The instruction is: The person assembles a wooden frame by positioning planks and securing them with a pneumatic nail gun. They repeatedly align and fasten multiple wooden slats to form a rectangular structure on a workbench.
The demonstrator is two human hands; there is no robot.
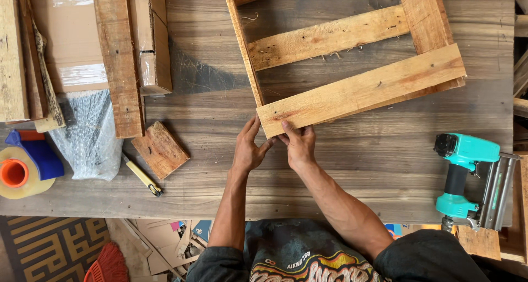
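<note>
Head view: both hands, left (248, 148) and right (300, 144), pinch the near-left corner of one slat frame (360, 89) in the upper centre; its front slat runs lower left to upper right. One nail gun (467, 177) lies at the right.

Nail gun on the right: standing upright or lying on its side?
On its side: the teal nail gun lies flat on the table, untouched by either hand.

Rough wooden frame (352, 89) (splintery), glossy plastic nailer (467, 172).
</note>
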